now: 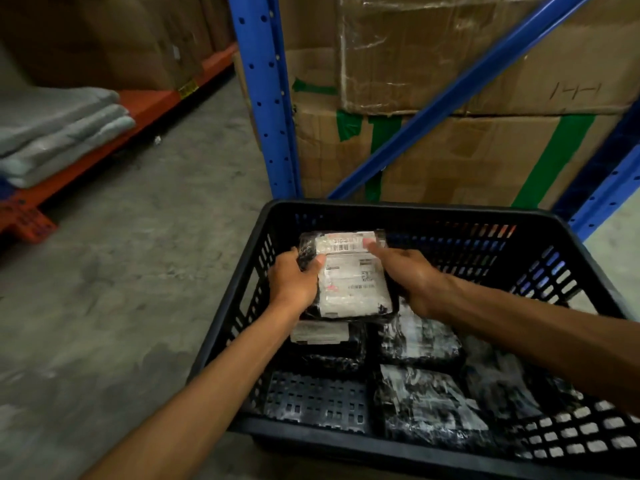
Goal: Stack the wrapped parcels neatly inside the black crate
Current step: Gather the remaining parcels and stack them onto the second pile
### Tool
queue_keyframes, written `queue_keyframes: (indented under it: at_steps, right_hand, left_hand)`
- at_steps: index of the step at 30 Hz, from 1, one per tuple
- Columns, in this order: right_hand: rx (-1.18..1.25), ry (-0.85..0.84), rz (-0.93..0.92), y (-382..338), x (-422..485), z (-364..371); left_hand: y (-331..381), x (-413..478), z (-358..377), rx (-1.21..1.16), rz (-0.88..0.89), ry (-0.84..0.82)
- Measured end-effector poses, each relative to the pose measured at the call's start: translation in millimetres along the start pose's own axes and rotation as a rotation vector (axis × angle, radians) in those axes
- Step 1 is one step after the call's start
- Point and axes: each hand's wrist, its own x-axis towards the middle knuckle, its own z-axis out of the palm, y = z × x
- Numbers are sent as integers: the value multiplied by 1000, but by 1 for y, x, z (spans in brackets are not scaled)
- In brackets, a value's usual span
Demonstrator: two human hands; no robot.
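Observation:
A black slotted crate [408, 211] fills the lower middle of the head view. Both hands hold one black wrapped parcel with white shipping labels [349, 282] over the crate's far left corner. My left hand [294, 280] grips its left edge, thumb on top. My right hand [410, 277] grips its right edge, with the index finger stretched across the top label. Beneath it lies a second labelled parcel [325, 344]. More plastic-wrapped black parcels [420, 341] [426, 407] lie on the crate floor to the right; my right forearm covers part of them.
Blue rack uprights [265, 98] and taped cardboard boxes [485, 150] stand right behind the crate. To the left is grey concrete floor [138, 271], an orange shelf beam [149, 102] and folded grey cloths [59, 129]. The crate's near left floor section shows bare.

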Motion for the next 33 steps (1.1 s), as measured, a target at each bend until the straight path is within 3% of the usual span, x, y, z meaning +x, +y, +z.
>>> queue_keyframes:
  at_steps: [4,8,12,15,19,22,25,29,33]
  right_hand:
    - [-95,-193,-18,22,16,16]
    - [-580,-236,-94,49,14,27]
    - [-552,-418,-106,40,15,13]
    - [-845,-317,-193,25,12,-10]
    - [-1462,-96,-445,31,5,-69]
    - [-1724,-192,-359,59,-8,-110]
    - [-1954,-301,-319,90,-14,-125]
    - [-2030,-241,-362,115,-10,-116]
    - [-2025,-170,-344,131,3,-105]
  left_hand:
    - [-16,18,-12,308,-18,27]
    - [-26,15,-12,623,32,-29]
    - [-16,5,-11,744,125,0]
    - [4,-8,-1,853,349,44]
    - [27,-37,39,705,579,-287]
    - [19,-59,80,829,519,-613]
    - [-4,-58,116,1109,374,-841]
    - [-32,-47,139,1406,380,-896]
    - [-44,-47,151,1403,369,-844]
